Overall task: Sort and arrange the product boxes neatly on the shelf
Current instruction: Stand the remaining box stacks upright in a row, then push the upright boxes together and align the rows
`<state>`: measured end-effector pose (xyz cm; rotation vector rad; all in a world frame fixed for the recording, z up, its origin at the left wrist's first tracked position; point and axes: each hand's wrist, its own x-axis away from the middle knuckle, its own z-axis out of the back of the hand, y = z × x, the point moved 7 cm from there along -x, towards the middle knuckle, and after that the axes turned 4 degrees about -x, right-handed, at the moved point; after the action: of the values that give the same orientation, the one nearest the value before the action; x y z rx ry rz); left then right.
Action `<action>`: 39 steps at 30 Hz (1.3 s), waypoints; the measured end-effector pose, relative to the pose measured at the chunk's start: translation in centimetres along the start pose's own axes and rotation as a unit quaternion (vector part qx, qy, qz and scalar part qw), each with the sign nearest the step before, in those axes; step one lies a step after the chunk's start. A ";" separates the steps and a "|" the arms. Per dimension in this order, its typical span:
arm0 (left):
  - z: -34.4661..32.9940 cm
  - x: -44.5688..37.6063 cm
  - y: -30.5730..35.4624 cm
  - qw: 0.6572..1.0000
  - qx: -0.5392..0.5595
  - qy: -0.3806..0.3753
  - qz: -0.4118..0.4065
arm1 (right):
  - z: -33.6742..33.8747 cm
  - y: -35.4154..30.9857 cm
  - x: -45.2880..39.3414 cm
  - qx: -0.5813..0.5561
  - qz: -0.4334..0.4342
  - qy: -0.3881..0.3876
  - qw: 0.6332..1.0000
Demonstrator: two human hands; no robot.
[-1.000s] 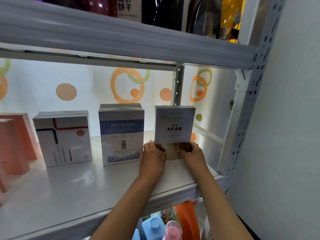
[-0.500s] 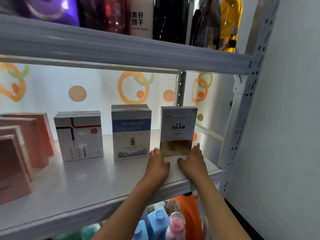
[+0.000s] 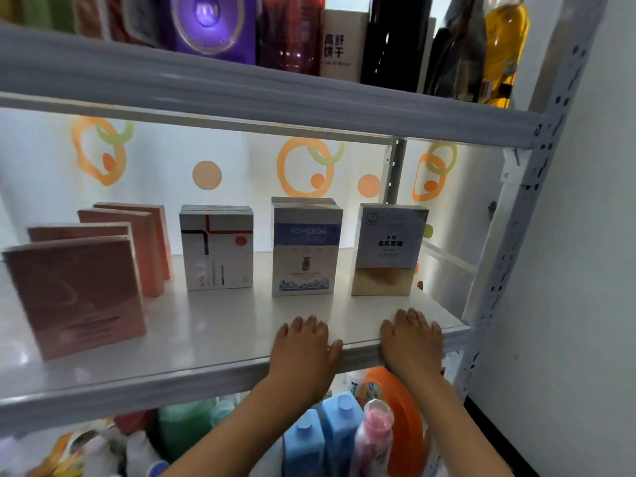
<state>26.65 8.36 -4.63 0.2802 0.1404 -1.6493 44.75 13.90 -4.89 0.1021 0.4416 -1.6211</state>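
Product boxes stand upright in a row on the white shelf. From the left: several pink boxes, a white box with red and blue lines, a blue-and-white ROMESON box, and a grey-and-gold box at the right end. My left hand and my right hand both rest flat on the shelf's front edge, fingers straight, holding nothing. Both hands lie in front of the two right-hand boxes and apart from them.
The upper shelf carries dark bottles, a purple box and a yellow bottle. Below the shelf stand blue bottles, a pink bottle and an orange jug. The perforated upright and a white wall close the right side.
Both hands let go of the grey-and-gold box, which now stands on the shelf, and drew back to the shelf's front edge. The view has shifted, showing more of the left boxes.
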 end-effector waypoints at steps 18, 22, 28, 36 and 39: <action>12.6 13.2 -16.6 0.943 0.106 0.316 -0.020 | 1.1 -27.8 9.3 -0.449 0.195 -0.143 0.860; 14.7 16.1 -23.0 0.898 0.108 0.425 0.035 | 1.4 -32.4 9.4 -0.539 0.188 -0.151 0.807; 12.6 15.2 -31.3 0.888 0.204 0.352 0.215 | 6.7 -36.6 5.0 -0.552 0.213 -0.026 0.806; 10.5 9.9 -35.3 0.865 0.342 0.285 0.233 | 10.5 -45.0 -1.7 -0.407 0.319 -0.033 0.855; 10.2 8.9 -35.8 0.862 0.360 0.287 0.211 | 10.0 -47.9 -4.2 -0.341 0.314 -0.081 0.882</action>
<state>-10.60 0.75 0.09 1.2870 -0.1000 -1.0742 0.45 16.17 16.22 -0.3891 0.7372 -0.7627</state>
